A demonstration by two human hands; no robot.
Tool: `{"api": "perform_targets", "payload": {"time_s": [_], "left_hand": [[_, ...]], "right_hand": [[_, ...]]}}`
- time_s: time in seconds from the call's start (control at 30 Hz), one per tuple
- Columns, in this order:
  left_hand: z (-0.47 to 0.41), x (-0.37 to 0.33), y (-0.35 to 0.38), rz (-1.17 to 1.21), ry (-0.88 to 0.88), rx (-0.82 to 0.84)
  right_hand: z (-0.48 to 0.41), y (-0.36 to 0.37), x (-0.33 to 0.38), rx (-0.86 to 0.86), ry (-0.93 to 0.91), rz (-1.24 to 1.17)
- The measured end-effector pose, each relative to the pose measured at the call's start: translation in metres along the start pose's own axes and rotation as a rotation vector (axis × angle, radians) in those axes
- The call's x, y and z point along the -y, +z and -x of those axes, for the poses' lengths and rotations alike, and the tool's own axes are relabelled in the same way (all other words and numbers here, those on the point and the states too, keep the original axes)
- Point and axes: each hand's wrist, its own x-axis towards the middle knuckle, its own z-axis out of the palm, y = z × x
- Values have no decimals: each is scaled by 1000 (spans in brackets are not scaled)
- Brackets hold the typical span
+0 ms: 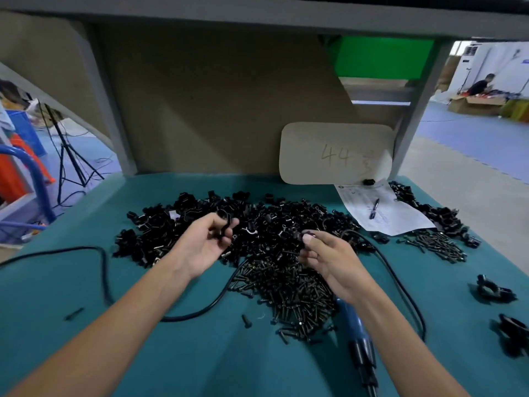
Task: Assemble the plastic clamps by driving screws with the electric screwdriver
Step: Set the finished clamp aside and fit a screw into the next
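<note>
1. At mid-frame in the head view, the left hand [204,239] curls its fingers round a black clamp half [222,220], which pokes up past the fingertips.
2. The right hand [326,255] pinches a small dark part [307,234] at its fingertips.
3. Lower right of centre, the electric screwdriver [353,319] lies ungripped under the right wrist, beside the screw pile [286,290].
</note>
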Motion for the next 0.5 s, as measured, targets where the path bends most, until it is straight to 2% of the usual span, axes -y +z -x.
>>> {"api": "perform_targets", "payload": {"time_s": [0.1,0.27,0.37,0.5], "left_hand": [[18,13,12,-366,41,111],[43,22,32,-764,169,172],[56,21,37,-833,206,222],[67,27,38,-736,154,170]], "right_hand": [[27,7,-1,32,3,-141],[53,15,1,75,-34,-206],[63,16,5,62,-69,-239],[70,18,9,88,-114,-230]]}}
